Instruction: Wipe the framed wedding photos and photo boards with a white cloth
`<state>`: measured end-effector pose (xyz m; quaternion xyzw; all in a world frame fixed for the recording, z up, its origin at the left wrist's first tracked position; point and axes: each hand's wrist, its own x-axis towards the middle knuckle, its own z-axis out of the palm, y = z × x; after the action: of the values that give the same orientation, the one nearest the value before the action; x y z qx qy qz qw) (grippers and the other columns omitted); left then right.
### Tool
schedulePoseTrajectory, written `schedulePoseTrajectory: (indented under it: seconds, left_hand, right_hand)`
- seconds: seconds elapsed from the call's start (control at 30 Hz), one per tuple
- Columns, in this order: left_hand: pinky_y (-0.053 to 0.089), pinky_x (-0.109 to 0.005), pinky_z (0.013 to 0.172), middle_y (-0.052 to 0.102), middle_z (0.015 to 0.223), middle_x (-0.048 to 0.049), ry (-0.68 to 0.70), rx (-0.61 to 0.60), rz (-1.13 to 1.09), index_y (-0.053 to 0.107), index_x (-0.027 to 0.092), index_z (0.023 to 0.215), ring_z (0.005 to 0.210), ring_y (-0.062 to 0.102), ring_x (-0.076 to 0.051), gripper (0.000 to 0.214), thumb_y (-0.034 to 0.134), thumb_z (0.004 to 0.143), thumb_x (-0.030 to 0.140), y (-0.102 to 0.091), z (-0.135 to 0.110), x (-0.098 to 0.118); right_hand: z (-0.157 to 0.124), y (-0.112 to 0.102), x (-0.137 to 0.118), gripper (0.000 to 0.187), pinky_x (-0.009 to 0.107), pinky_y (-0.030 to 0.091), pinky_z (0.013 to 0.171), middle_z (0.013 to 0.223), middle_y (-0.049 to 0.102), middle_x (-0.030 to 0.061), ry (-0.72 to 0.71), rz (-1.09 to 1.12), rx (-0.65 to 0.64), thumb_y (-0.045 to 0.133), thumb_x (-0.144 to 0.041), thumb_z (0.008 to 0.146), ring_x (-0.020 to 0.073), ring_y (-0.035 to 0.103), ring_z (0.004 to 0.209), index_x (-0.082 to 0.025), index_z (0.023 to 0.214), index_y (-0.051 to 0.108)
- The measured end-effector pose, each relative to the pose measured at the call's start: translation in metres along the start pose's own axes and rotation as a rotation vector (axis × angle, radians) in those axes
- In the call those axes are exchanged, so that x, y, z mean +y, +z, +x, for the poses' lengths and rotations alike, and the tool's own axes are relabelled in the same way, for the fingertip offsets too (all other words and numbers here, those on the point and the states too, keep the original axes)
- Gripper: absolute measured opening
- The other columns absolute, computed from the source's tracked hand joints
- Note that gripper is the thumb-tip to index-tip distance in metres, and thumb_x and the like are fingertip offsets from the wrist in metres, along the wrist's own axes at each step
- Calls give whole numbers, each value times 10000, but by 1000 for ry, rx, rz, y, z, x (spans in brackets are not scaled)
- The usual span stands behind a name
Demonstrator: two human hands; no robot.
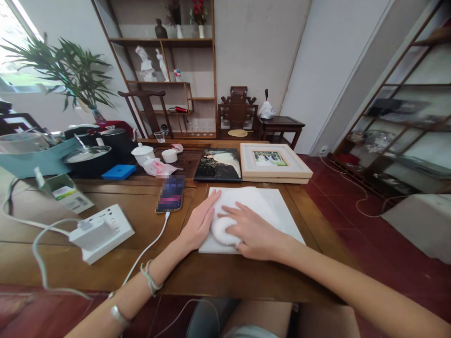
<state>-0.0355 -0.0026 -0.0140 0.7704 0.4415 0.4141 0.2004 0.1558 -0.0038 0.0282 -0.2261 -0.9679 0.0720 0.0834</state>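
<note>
Has pale walls (260, 56), a red tiled floor (343, 202), wooden shelving (160, 42) and a dark chair (238, 113); takes daylight through a window (9, 23).

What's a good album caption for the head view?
Right hand on fluffy white material, left hand at its edge, white board beneath.

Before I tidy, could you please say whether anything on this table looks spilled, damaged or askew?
No spill or damage shows. The power strip sits askew to the near edge of the table, and the green box beyond it appears open, flap up.
</note>
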Motion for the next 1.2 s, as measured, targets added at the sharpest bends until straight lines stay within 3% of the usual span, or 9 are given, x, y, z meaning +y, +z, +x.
schedulePoseTrajectory:
  seconds: [0.1,0.17,0.27,0.4,0.53,0.67,0.93,1.07,1.2]
  left_hand:
    - [250,-403,1093,419,1385,-82,-21,-12,8,429,128,1311,1313,321,-204,465,241,930,319,1,-1,1]
    - [268,-421,1083,443,1364,-90,-57,-44,44,464,127,1285,1289,365,-211,467,233,930,324,2,0,2]
    - [263,-459,1079,514,1301,-87,-83,-121,105,525,148,1231,1238,440,-216,429,278,920,309,4,1,3]
    - [265,-495,1069,562,1245,-81,-65,-166,169,628,187,1105,1201,481,-233,337,405,872,283,7,2,0]
    - [266,-501,1066,557,1243,-93,-63,-155,187,640,173,1089,1196,482,-242,331,430,848,257,8,2,-1]
    - [265,-500,1069,560,1241,-90,-61,-155,197,636,177,1095,1186,495,-241,329,450,833,243,7,2,0]
    - [335,-434,1047,647,1134,-64,-3,-122,233,658,193,1050,1104,567,-220,296,464,827,218,5,3,0]
    - [320,-453,1053,626,1166,-76,-15,-129,236,655,184,1058,1134,545,-233,306,463,824,227,5,2,-1]
    - [302,-484,1058,580,1222,-90,-30,-141,223,643,178,1083,1166,517,-238,324,454,824,229,6,2,-1]
  right_hand:
    - [-18,-11,-21,264,429,114,1086,1261,533,109,-140,95,-81,508,-114,677,225,302,1291,-163,893,652]
    - [-31,-19,-29,263,390,120,1091,1249,542,97,-159,136,-119,498,-113,688,204,328,1277,-173,897,646]
    - [-47,-28,-27,257,366,220,1056,1215,560,98,-56,150,-148,490,-102,691,214,416,1208,-181,888,635]
    - [-52,-30,1,194,368,393,863,1028,619,119,181,82,-126,458,-129,750,264,533,1019,-170,858,614]
    - [-34,-29,37,287,343,412,716,828,623,108,327,28,-34,370,-343,891,251,565,799,-158,835,582]
    - [0,-27,59,346,297,396,696,835,632,85,337,53,32,350,-419,906,220,572,775,-166,816,568]
    - [69,-17,50,342,265,372,690,915,654,100,245,-6,32,354,-385,909,213,584,824,-140,886,592]
    - [66,-21,54,314,263,375,648,925,652,114,279,-28,29,370,-363,893,225,591,808,-140,896,592]
    - [37,-28,70,323,282,391,641,900,647,133,365,-51,32,362,-365,894,244,596,794,-140,864,592]
